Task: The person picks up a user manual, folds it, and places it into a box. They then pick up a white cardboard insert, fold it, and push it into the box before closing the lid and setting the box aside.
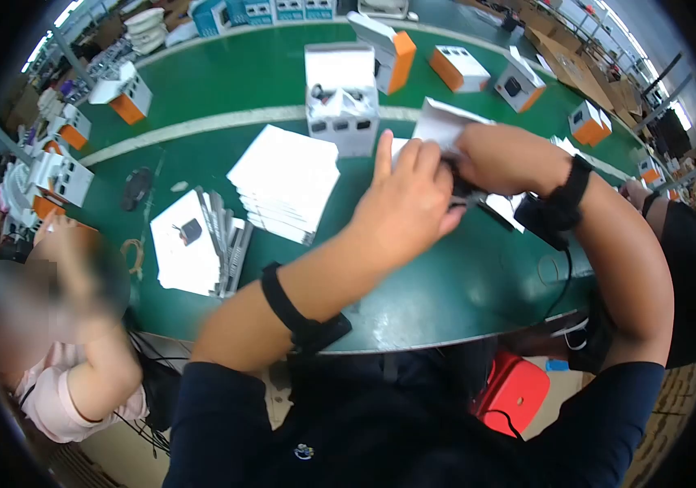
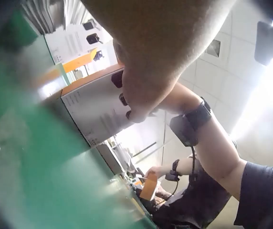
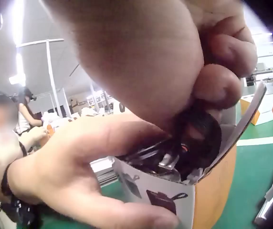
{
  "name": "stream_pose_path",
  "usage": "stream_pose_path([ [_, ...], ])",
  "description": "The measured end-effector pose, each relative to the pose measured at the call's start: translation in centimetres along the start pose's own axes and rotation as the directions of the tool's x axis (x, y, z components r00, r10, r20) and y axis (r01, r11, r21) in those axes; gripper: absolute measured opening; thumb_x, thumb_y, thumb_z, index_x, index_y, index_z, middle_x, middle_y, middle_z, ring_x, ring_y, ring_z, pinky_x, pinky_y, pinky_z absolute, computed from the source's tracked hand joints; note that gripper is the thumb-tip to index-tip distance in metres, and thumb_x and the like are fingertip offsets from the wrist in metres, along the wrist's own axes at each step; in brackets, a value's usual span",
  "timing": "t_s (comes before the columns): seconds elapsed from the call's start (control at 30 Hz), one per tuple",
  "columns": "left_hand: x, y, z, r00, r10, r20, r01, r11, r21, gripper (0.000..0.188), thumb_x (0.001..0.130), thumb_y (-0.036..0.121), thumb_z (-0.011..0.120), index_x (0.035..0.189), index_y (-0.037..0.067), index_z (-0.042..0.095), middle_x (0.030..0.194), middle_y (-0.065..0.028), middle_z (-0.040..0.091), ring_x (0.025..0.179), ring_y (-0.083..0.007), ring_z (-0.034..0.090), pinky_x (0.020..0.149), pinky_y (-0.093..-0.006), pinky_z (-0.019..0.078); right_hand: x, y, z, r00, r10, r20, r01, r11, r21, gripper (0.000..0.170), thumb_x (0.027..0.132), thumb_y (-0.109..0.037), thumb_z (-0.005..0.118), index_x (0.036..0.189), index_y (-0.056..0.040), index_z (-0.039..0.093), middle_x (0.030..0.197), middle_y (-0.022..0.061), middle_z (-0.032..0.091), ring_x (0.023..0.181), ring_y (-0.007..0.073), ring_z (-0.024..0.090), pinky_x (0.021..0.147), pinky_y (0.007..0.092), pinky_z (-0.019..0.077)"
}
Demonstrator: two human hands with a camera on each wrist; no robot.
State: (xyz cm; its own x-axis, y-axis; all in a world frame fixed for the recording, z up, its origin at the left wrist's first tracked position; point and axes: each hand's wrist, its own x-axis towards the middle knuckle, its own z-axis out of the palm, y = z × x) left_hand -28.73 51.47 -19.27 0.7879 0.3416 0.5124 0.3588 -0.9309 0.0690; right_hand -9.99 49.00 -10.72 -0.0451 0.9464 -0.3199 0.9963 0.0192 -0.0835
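My left hand (image 1: 405,199) grips the side of an open white-and-orange box (image 3: 213,202), its thumb along the printed face in the right wrist view. Pictures of small black devices cover that face (image 2: 96,112). Over the opening, my right hand (image 1: 506,154) curls its fingers round a black coiled cable (image 3: 205,136). Just below it, a metal plug (image 3: 167,160) shows among dark parts inside the box. In the head view the box's raised white flap (image 1: 445,118) stands behind my hands, which hide most of the box.
An open filled box (image 1: 344,134) stands ahead. White flat cartons (image 1: 283,179) lie stacked left of my hands, beside another pile (image 1: 185,252) with a small black device on it. More orange-and-white boxes (image 1: 458,69) dot the green table (image 1: 413,301). Another person (image 1: 79,358) sits at left.
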Motion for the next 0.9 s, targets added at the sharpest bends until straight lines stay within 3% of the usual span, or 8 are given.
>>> stream_pose_path([
  [0.17,-0.2,-0.1,-0.6,1.000,-0.025,-0.001,0.025,1.000,0.009,0.043,0.087,0.041,0.074,0.107,0.003,0.072,0.111,-0.0118,0.063,0.121,-0.0311,0.055,0.114,-0.0692,0.0292,0.6,0.4,-1.6,0.947,-0.114,0.300,0.034,0.965,0.259,0.046,0.103,-0.037,0.046,0.087,-0.0028,0.072,0.073,0.0109,0.071,0.068,0.0237,0.067,0.070,0.0400,0.0532],
  [0.37,-0.6,0.2,-2.0,0.992,-0.012,0.125,0.012,1.000,-0.002,0.040,0.092,0.039,0.071,0.110,0.002,0.069,0.107,-0.0122,0.064,0.118,-0.0305,0.058,0.114,-0.0714,0.0293,1.8,-0.8,-1.1,0.941,-0.044,0.335,-0.025,0.980,0.199,0.080,0.111,-0.052,0.017,0.076,-0.0031,0.071,0.073,0.0121,0.072,0.077,0.0284,0.069,0.085,0.0401,0.0526],
  [0.5,-0.6,0.0,-2.0,0.996,-0.004,0.084,0.007,0.999,-0.038,0.040,0.094,0.038,0.069,0.110,0.002,0.069,0.111,-0.0138,0.065,0.122,-0.0315,0.057,0.114,-0.0721,0.0296,2.5,-1.1,-0.2,0.960,0.032,0.278,-0.074,0.987,0.144,0.082,0.110,-0.054,0.016,0.080,-0.0028,0.072,0.076,0.0124,0.073,0.077,0.0286,0.069,0.084,0.0417,0.0530],
  [0.6,-0.5,-0.7,-2.6,0.995,-0.005,0.101,0.018,0.992,-0.122,0.034,0.094,0.033,0.070,0.107,0.001,0.069,0.108,-0.0146,0.064,0.114,-0.0314,0.059,0.103,-0.0560,0.0448,2.4,-0.1,0.2,0.954,-0.029,0.300,-0.039,0.975,0.219,0.082,0.109,-0.056,0.021,0.075,-0.0045,0.075,0.072,0.0120,0.073,0.074,0.0278,0.070,0.079,0.0419,0.0546],
  [0.63,-0.3,-0.9,-2.6,0.987,-0.014,0.160,0.052,0.971,-0.235,0.032,0.093,0.031,0.071,0.106,0.001,0.068,0.106,-0.0144,0.064,0.111,-0.0310,0.060,0.097,-0.0493,0.0494,1.1,-1.1,-0.6,0.967,0.060,0.249,-0.139,0.939,0.315,0.070,0.109,-0.049,0.035,0.074,-0.0035,0.076,0.072,0.0154,0.072,0.073,0.0319,0.070,0.076,0.0433,0.0547],
  [0.7,-0.3,-1.3,-1.9,0.995,0.014,0.102,0.010,0.973,-0.229,0.030,0.092,0.027,0.072,0.105,0.001,0.067,0.101,-0.0137,0.062,0.105,-0.0302,0.060,0.087,-0.0423,0.0509,0.6,-0.8,0.8,0.984,-0.066,-0.166,0.091,0.984,0.150,0.054,0.105,-0.041,0.049,0.080,-0.0019,0.076,0.077,0.0198,0.072,0.076,0.0374,0.069,0.075,0.0461,0.0542],
  [0.83,-0.5,-1.0,-2.0,0.998,0.019,0.054,-0.008,0.979,-0.205,0.030,0.091,0.026,0.073,0.106,0.001,0.066,0.102,-0.0141,0.063,0.105,-0.0303,0.061,0.088,-0.0419,0.0516,0.4,-0.8,1.0,0.979,-0.070,-0.194,0.104,0.980,0.172,0.045,0.102,-0.038,0.055,0.086,-0.0012,0.076,0.082,0.0227,0.071,0.079,0.0423,0.067,0.077,0.0488,0.0533],
  [0.9,-0.4,-0.8,-2.4,0.997,0.027,0.077,-0.011,0.979,-0.204,0.030,0.091,0.026,0.073,0.106,0.001,0.066,0.103,-0.0145,0.063,0.105,-0.0303,0.061,0.088,-0.0420,0.0517,0.7,-0.6,0.9,0.999,0.003,-0.037,0.005,0.979,0.205,0.045,0.103,-0.037,0.053,0.087,-0.0018,0.077,0.083,0.0230,0.071,0.082,0.0422,0.068,0.080,0.0495,0.0531],
])
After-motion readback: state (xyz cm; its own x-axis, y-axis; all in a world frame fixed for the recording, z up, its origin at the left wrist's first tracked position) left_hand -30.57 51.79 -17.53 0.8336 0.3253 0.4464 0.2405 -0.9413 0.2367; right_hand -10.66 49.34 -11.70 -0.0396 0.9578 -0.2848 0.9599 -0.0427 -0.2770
